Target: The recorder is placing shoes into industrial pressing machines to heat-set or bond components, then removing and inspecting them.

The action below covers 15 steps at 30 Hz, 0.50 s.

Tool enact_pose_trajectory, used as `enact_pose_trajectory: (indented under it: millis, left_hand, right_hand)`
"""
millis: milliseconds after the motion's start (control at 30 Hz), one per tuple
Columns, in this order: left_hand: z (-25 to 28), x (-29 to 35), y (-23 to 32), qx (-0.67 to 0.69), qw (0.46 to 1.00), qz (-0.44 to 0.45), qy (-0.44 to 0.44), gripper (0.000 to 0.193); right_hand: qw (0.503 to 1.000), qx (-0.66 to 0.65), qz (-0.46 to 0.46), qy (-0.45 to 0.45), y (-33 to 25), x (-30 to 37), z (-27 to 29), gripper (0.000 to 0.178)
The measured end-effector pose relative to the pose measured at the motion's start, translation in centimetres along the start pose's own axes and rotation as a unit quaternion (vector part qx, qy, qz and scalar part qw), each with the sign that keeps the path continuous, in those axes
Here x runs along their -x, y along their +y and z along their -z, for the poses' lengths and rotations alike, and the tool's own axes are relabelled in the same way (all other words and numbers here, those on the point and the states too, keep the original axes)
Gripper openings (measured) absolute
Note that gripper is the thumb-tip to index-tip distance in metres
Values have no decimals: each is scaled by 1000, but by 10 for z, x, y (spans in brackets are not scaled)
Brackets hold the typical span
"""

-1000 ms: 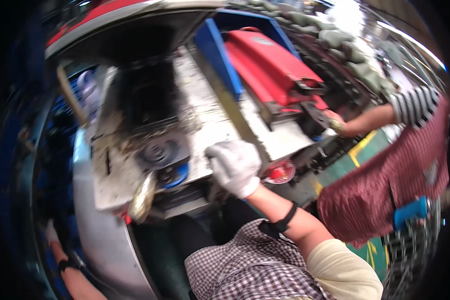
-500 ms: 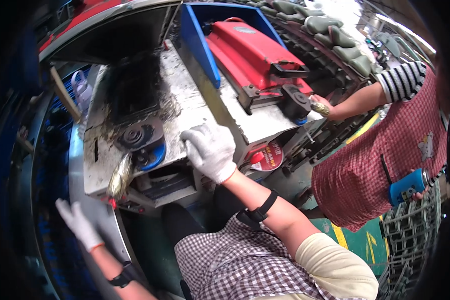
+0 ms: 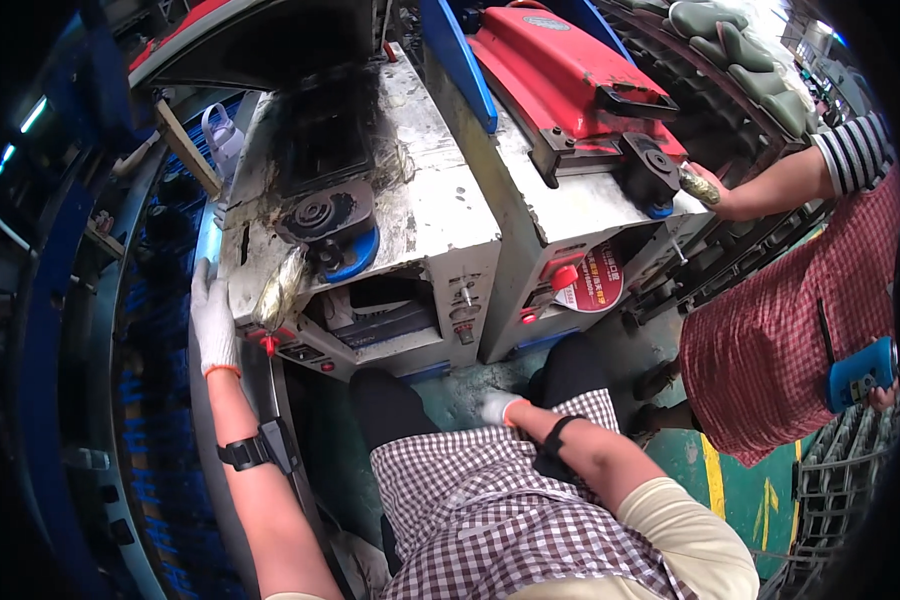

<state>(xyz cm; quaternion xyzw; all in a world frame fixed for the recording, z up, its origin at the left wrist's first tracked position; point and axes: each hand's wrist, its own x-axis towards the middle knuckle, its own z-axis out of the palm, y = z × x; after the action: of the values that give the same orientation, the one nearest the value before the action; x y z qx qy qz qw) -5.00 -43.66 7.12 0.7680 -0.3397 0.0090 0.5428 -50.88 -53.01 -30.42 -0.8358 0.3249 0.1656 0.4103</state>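
My left hand, in a white glove, lies flat with fingers stretched against the left edge of a worn white machine. A shiny metal piece sits on the machine's front corner, just right of that hand. A round black part on a blue base stands behind it. My right hand, also gloved, rests low by my lap in front of the machine, fingers loosely curled, holding nothing I can see.
A second white machine with a red cover and a red knob stands to the right. A person in a red checked apron reaches an arm onto it. A blue curved rail runs along the left.
My right hand has dropped from the machine top down to my lap. My left hand has risen from below and now lies against the machine's left edge.
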Motion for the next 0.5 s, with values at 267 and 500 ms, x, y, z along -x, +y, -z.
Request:
enact_pose_trajectory:
  millis: [267,500]
  left_hand:
    - [-31,21,20,11,998,35,-57,49]
    - [-40,35,37,-6,990,135,-50,54]
  right_hand:
    - [940,-75,126,-308,162,-39,-277,39]
    - [932,-196,32,-305,113,23,-283,59]
